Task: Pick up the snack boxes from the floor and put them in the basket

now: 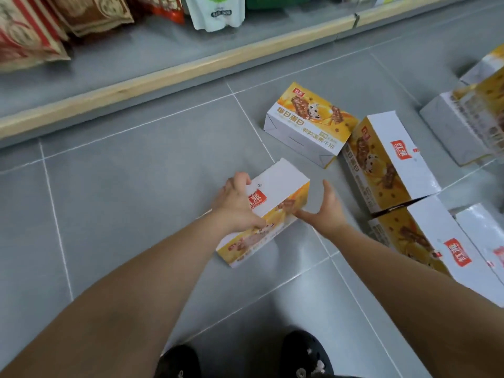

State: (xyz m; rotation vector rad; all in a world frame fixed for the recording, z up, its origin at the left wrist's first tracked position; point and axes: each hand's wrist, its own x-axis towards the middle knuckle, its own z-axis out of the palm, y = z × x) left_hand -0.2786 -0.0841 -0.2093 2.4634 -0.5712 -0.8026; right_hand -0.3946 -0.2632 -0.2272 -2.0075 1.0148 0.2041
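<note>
Grey tiled floor (122, 186); wood-edged shelf (163, 75) bearing snack bags (24, 31); black shoes (305, 353).

Yellow-and-white snack boxes (266, 211) — grey floor (131, 173)

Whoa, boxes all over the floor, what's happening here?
A person is bending over the tiled floor, picking up snack boxes. Their left hand grips one yellow-and-white box from above, while the right hand is open at its side. Several more boxes lie scattered to the right. A low shelf with snack bags runs behind. No basket is in view.
</note>
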